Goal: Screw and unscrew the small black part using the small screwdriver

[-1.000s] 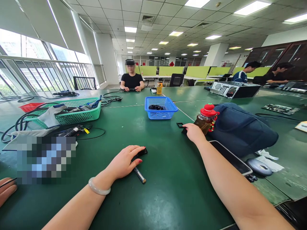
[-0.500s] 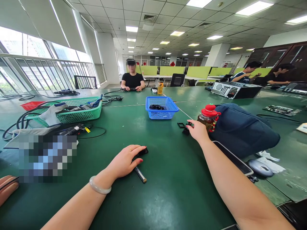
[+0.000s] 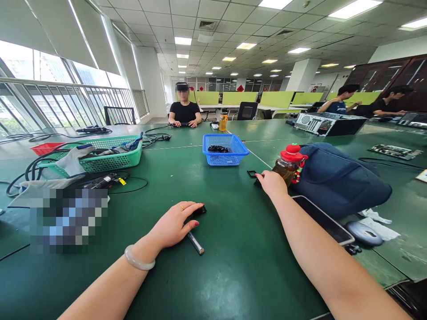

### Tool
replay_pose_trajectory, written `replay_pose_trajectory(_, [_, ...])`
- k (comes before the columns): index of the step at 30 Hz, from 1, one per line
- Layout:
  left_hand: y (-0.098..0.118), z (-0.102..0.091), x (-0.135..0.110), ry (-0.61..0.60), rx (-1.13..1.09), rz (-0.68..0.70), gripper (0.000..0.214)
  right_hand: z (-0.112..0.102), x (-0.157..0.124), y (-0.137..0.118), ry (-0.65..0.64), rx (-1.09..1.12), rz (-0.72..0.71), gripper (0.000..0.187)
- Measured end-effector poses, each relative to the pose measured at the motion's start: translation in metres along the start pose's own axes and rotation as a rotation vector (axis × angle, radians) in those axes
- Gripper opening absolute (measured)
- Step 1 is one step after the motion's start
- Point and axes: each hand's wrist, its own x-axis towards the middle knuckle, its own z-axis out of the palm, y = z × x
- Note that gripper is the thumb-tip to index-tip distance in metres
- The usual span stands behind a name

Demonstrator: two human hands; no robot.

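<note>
My left hand [image 3: 171, 224] rests on the green table, its fingers curled over a small black plastic part [image 3: 201, 210]. Below the thumb, a short silver stick with a brass-coloured end [image 3: 195, 244] sticks out from under the palm. My right hand [image 3: 274, 186] reaches forward to the right, fingers drawn in over small dark pieces beside the red-lidded bottle. One black piece [image 3: 257, 182] shows at the thumb; whatever else lies under the fingers is hidden. Just beyond it lies a square black frame [image 3: 251, 174].
Ahead stands a blue basket [image 3: 226, 159] containing black parts. At left are a green basket [image 3: 115, 163] with gloves, and cables. To the right sit the bottle [image 3: 289, 161], a navy bag [image 3: 343, 180], a tablet [image 3: 322, 220] and a mouse [image 3: 363, 233]. A person [image 3: 184, 109] sits opposite.
My right hand has shifted slightly and its fingers have drawn down over the dark pieces. The left hand stays put. Another person's hand at the left edge has gone from view.
</note>
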Motion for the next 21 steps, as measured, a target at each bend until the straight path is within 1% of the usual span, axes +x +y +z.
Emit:
replay_pose_trajectory(9, [0.001, 0.000, 0.001, -0.015, 0.008, -0.010, 0.048, 0.002, 0.001, -0.009, -0.036, -0.063, 0.067, 0.041])
replay_pose_trajectory(12, [0.001, -0.001, 0.001, -0.016, 0.006, -0.009, 0.048, 0.005, 0.000, -0.007, -0.033, -0.051, 0.036, 0.038])
replay_pose_trajectory(15, [0.001, -0.001, 0.000, -0.009, 0.000, -0.003, 0.048, 0.007, 0.000, -0.007, -0.036, -0.054, 0.008, 0.039])
replay_pose_trajectory(21, [0.000, 0.000, 0.000, -0.008, -0.004, -0.002, 0.048, 0.002, -0.004, -0.013, -0.148, -0.069, 0.031, 0.046])
